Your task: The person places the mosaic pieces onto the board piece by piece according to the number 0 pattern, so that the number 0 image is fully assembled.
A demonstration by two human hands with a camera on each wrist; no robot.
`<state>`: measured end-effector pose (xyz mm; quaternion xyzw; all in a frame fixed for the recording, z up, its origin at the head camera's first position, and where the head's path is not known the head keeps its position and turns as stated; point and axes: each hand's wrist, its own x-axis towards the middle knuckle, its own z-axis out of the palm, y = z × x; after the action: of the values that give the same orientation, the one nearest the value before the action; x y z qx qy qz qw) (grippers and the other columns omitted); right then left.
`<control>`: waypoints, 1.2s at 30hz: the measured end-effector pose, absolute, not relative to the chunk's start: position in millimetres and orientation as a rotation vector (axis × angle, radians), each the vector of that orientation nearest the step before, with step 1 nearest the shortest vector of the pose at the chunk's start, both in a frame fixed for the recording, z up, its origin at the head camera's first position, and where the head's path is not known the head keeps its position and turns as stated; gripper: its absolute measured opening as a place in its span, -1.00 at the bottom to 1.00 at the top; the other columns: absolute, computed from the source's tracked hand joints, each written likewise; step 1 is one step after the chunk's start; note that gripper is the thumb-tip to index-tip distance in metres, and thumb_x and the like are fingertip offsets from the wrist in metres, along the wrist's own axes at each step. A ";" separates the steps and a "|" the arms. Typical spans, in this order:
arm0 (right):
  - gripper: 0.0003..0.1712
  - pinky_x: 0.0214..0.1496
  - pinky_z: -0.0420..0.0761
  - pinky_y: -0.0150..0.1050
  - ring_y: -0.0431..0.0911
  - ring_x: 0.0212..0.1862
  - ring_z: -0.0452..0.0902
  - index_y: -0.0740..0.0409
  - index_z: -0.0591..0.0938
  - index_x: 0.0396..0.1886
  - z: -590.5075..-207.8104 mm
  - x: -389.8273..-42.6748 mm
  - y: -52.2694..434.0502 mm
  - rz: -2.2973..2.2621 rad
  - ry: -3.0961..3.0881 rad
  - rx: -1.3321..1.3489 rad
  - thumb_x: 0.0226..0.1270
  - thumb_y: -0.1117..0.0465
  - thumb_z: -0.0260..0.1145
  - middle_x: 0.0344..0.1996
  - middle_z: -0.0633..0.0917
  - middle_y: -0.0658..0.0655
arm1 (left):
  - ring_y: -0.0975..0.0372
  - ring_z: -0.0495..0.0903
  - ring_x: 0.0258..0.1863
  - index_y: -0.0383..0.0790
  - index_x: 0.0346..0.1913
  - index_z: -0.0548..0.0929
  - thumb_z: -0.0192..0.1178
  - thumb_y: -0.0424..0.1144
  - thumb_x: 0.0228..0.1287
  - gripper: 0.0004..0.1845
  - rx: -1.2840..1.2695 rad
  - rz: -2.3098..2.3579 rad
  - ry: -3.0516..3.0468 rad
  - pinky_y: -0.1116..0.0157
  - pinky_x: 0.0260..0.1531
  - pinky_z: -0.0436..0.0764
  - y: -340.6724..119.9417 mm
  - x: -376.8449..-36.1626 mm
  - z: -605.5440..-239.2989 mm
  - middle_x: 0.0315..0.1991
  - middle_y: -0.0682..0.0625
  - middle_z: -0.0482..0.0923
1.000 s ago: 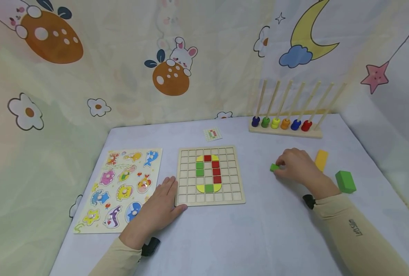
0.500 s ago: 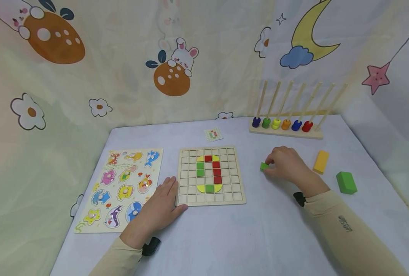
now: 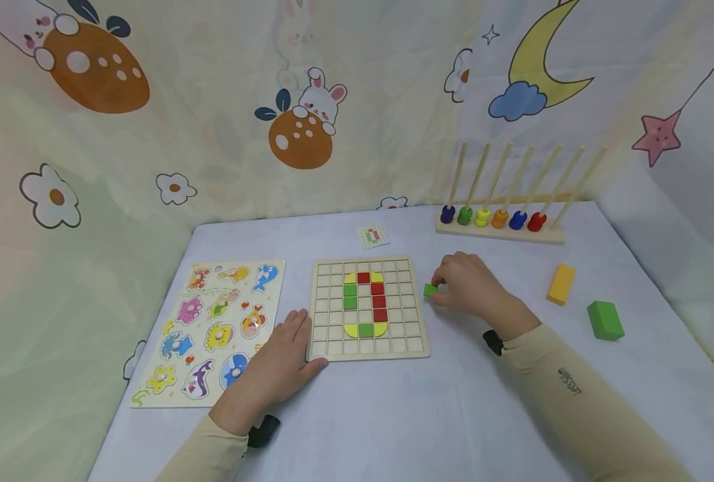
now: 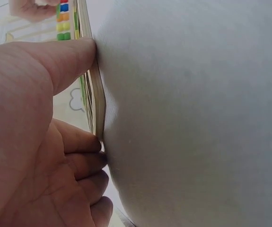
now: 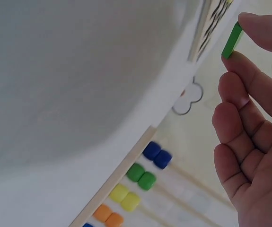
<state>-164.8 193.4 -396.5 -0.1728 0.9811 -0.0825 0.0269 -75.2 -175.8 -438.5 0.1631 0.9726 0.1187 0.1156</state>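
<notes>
My right hand (image 3: 468,284) pinches a small green square tile (image 3: 431,290) between thumb and forefinger, just off the right side of a wooden grid board (image 3: 420,335). In the right wrist view the tile (image 5: 232,40) shows edge-on, its thin side toward the camera. On the board, red, green and yellow tiles (image 3: 378,301) form a rounded ring with a gap on its lower left side. My left hand (image 3: 278,361) lies with fingers extended at the board's near left corner. In the left wrist view its thumb (image 4: 76,59) touches the board's edge (image 4: 97,90).
Left of the board lies an animal peg puzzle (image 3: 176,375), partly under my left forearm. A small pattern card (image 3: 373,235) is behind the board. A bead counting rack (image 3: 502,231) stands at the back right, with a yellow block (image 3: 560,284) and a green block (image 3: 605,320) in front.
My right hand has moved left across the table with the green tile, away from the yellow block and up to the board's side. The left hand stays in place.
</notes>
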 end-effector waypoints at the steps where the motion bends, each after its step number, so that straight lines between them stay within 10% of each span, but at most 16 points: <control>1: -0.78 0.02 0.56 -0.01 -0.01 -0.15 0.56 0.05 0.87 -0.25 -395.6 -165.4 188.4 -0.256 3.029 -0.547 0.16 0.06 0.57 -0.29 0.74 0.05 | -0.04 -0.10 0.73 -0.33 0.66 0.10 0.28 0.22 0.41 0.03 0.477 0.348 2.850 -0.06 0.69 0.06 -175.8 -75.1 -438.5 0.72 -0.17 -0.04; 36: -0.81 0.07 0.53 -0.14 -0.15 -0.21 0.48 0.00 0.89 -0.30 -393.8 -162.9 68.4 -0.338 2.918 -0.879 0.16 0.03 0.58 -0.36 0.70 -0.09 | -0.04 -0.08 0.73 -0.36 0.65 0.10 0.26 0.21 0.43 0.01 0.489 0.365 2.853 -0.07 0.69 0.08 -176.7 -73.4 -438.4 0.72 -0.18 -0.03</control>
<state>-162.9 68.4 -393.8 -0.2866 0.9509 -0.1101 0.0378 -73.4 -176.7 -438.4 0.1666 0.9718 0.1242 0.1119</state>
